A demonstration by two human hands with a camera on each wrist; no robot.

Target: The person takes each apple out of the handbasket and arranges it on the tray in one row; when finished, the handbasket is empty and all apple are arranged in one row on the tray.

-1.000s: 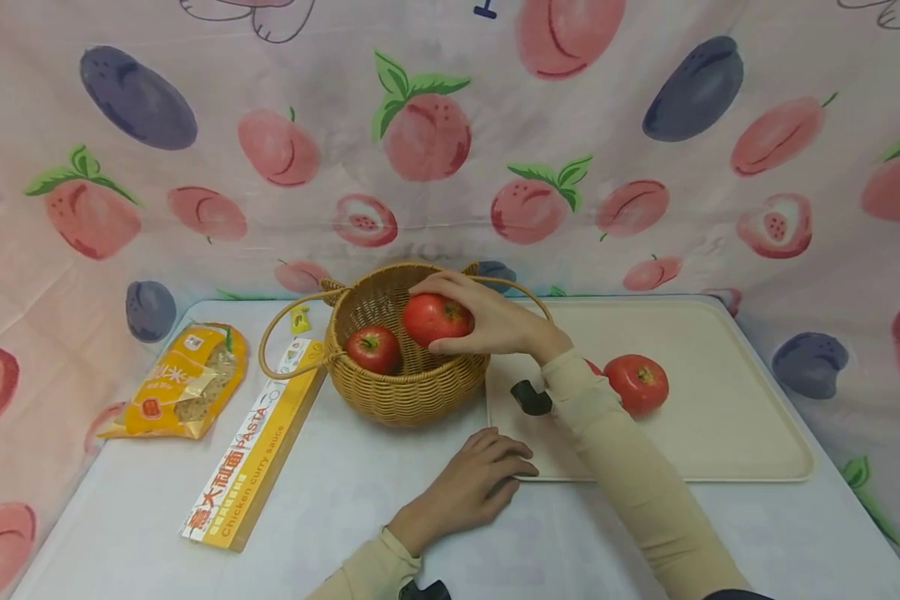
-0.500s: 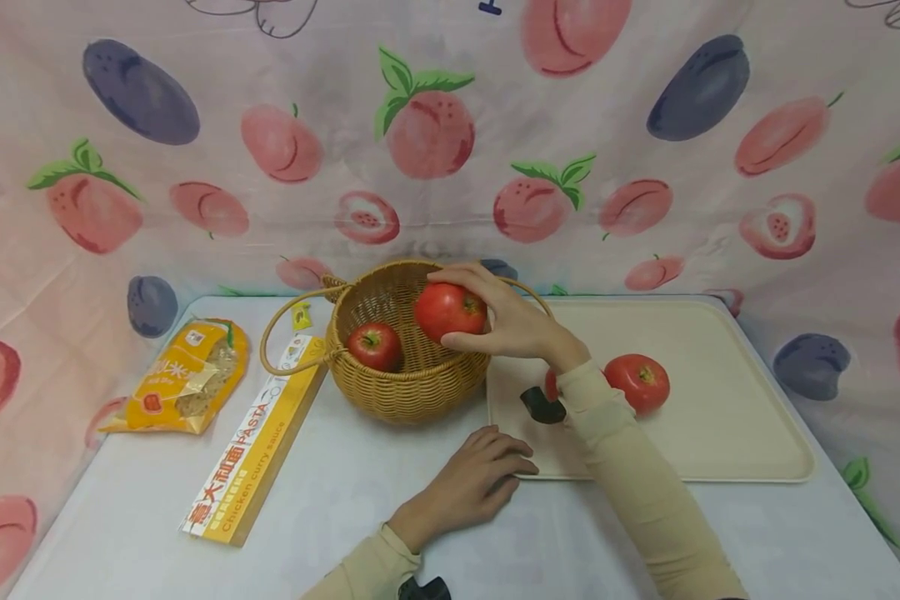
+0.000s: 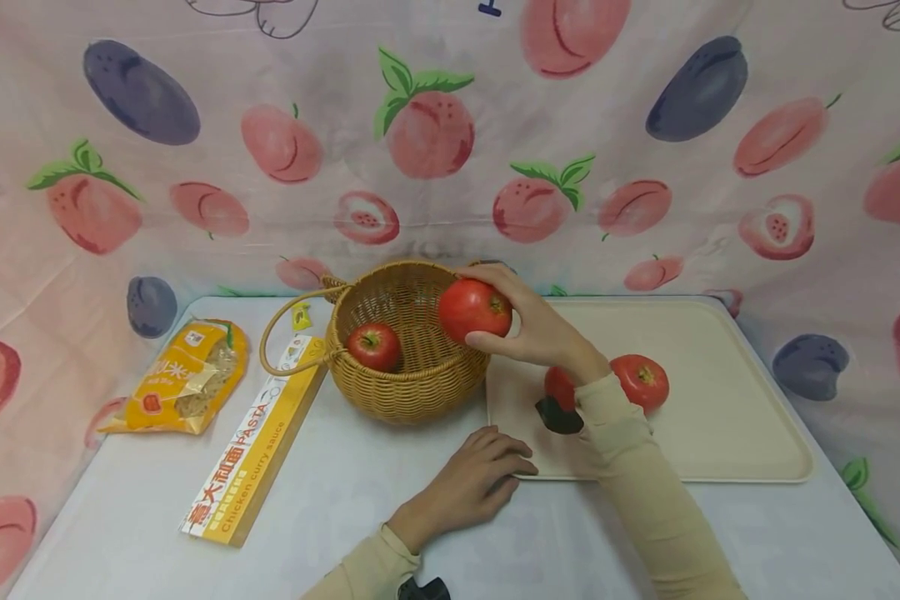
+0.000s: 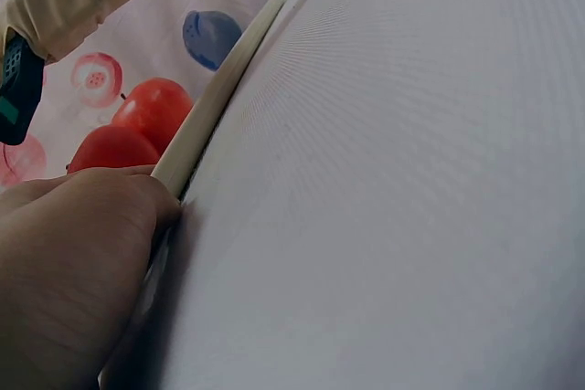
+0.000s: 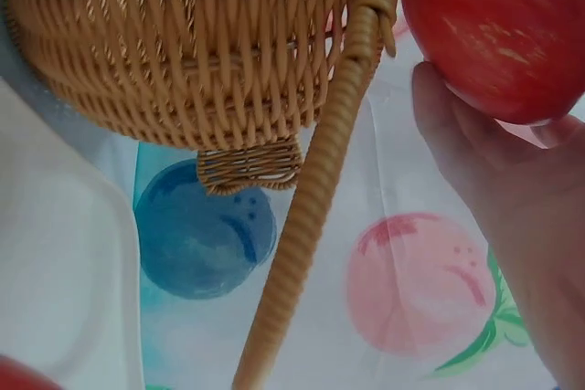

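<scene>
My right hand grips a large red apple over the right rim of the wicker basket; in the right wrist view this apple shows yellowish streaks. Inside the basket, on its left side, lies a smaller red apple. My left hand rests with loosely bent fingers at the near-left corner of the beige tray. Its fingertips touch the tray's rim in the left wrist view. Two red apples sit on the tray, partly hidden behind my right forearm.
Left of the basket lie a yellow pasta box, a yellow food bag and a small yellow packet. The basket's handles stick out to its sides. A fruit-print cloth hangs behind the table.
My right hand has moved right with the apple, from over the middle of the basket to its right rim. The left hand has stayed at the tray corner.
</scene>
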